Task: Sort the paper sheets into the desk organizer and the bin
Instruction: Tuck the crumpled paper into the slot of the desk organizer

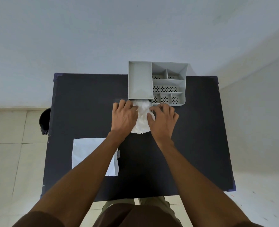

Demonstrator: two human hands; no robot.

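Note:
A grey desk organizer [168, 82] stands at the far edge of the dark table, with a tall slot on its left and several perforated compartments on its right. A white paper sheet [142, 118] lies curved at the low opening under the tall slot, its far end inside. My left hand [124, 117] grips the sheet's left side and my right hand [162, 118] grips its right side. Another flat white paper sheet [88, 153] lies on the table at the near left, partly under my left forearm. A black bin [45, 119] stands on the floor beside the table's left edge.
The dark table [201, 136] has bare surface on its right half and near the front edge. A pale wall rises right behind the organizer. Tiled floor surrounds the table.

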